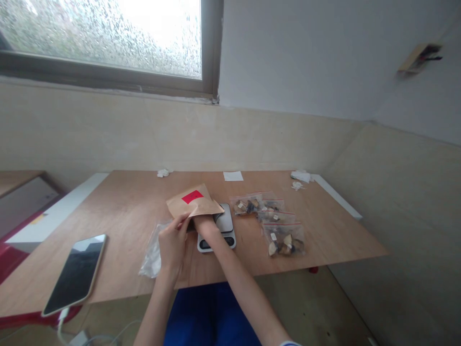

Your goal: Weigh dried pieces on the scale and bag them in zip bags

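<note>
A brown paper bag [180, 203] with a red label is tilted over the left side of a white kitchen scale [225, 221]. My left hand [175, 240] pinches the bag's near edge between thumb and fingers. My right hand [204, 225] reaches in at the bag's mouth, and its fingers are hidden by the paper. Beside my left hand lies a clear plastic bag [153, 254]. To the right of the scale, several zip bags [284, 239] hold dark and pale dried pieces with small white packets.
A smartphone [77, 269] with a white cable [63, 319] lies at the table's left front. Crumpled tissue [163, 173], a white paper [233, 176] and more white scraps [301, 177] lie along the back edge. Behind the wooden table [334, 230] stands a wall with a window [118, 38].
</note>
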The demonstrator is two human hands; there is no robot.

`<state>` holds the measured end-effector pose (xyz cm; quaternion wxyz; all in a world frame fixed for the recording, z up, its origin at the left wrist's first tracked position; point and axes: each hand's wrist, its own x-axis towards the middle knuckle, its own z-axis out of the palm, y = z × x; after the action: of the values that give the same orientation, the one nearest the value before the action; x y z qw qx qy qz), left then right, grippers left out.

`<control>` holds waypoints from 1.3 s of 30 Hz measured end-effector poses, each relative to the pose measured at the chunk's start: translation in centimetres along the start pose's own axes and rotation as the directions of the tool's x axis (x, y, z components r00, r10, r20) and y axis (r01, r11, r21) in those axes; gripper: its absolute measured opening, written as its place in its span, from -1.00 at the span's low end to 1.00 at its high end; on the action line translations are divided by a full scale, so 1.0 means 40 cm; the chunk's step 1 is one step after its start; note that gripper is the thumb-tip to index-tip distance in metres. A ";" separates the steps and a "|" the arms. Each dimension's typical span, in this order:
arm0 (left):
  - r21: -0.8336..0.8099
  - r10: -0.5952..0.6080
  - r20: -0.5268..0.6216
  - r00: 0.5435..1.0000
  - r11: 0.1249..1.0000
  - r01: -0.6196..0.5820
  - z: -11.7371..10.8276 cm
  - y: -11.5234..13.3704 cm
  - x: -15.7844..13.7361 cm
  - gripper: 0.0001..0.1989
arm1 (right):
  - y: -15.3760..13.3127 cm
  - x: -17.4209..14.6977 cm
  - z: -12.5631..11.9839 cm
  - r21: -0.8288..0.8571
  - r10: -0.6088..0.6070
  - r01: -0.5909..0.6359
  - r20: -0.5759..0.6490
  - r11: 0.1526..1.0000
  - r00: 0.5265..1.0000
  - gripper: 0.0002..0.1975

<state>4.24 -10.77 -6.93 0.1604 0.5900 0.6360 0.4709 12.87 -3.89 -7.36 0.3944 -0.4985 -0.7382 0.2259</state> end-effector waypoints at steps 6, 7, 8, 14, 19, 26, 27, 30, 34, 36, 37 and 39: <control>-0.012 0.005 -0.009 1.000 1.000 -0.005 -0.011 -0.002 0.029 -0.74 | 0.007 -0.095 -0.048 -0.190 -0.047 0.074 0.143 0.979 0.989 -0.69; -0.018 0.008 -0.012 1.000 1.000 -0.008 -0.011 -0.001 0.034 -0.75 | 0.002 -0.109 -0.060 -0.210 -0.067 0.092 0.127 0.973 0.990 -0.71; -0.021 0.009 -0.014 1.000 1.000 -0.009 -0.011 -0.001 0.038 -0.75 | -0.004 -0.121 -0.073 -0.206 -0.086 0.105 0.099 0.973 0.991 -0.73; -0.006 0.002 -0.036 0.999 1.000 -0.003 -0.014 -0.015 0.074 -0.75 | 0.012 -0.195 -0.138 0.139 -0.079 0.107 -0.191 0.984 0.978 -0.82; 0.026 -0.011 -0.075 0.997 1.000 0.013 -0.026 -0.040 0.098 -0.73 | 0.098 -0.224 -0.123 0.201 0.080 -0.024 -0.277 0.979 0.957 -0.84; -0.007 -0.032 -0.071 0.997 0.999 0.031 -0.023 -0.048 0.090 -0.73 | 0.156 -0.180 -0.063 -0.077 -0.001 -0.008 -0.110 0.997 0.994 -0.79; -0.012 -0.032 -0.070 0.997 0.999 0.031 -0.023 -0.049 0.089 -0.73 | 0.157 -0.177 -0.058 -0.116 -0.015 0.003 -0.106 0.993 0.994 -0.78; -0.014 -0.030 -0.077 0.997 0.999 0.029 -0.026 -0.054 0.091 -0.72 | 0.161 -0.183 -0.051 -0.145 -0.030 0.010 -0.141 0.989 0.990 -0.73; -0.021 -0.032 -0.090 0.995 0.999 0.031 -0.030 -0.060 0.091 -0.71 | 0.192 -0.204 -0.056 -0.109 0.020 -0.051 -0.269 0.993 0.963 -0.65; -0.030 -0.040 -0.086 0.996 0.999 0.037 -0.029 -0.059 0.087 -0.70 | 0.214 -0.209 -0.066 -0.143 0.042 -0.093 -0.326 0.985 0.944 -0.63; -0.035 -0.047 -0.084 0.995 0.998 0.045 -0.028 -0.058 0.084 -0.70 | 0.225 -0.210 -0.072 -0.163 0.045 -0.106 -0.340 0.981 0.939 -0.64; -0.047 -0.064 -0.080 0.995 0.997 0.060 -0.025 -0.055 0.080 -0.71 | 0.238 -0.208 -0.085 -0.186 0.036 -0.103 -0.334 0.977 0.942 -0.66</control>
<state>1.36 -8.01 -7.03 0.1619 0.5464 0.6494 0.5035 22.52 -7.86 -15.27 0.4514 -0.5921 -0.6630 0.0779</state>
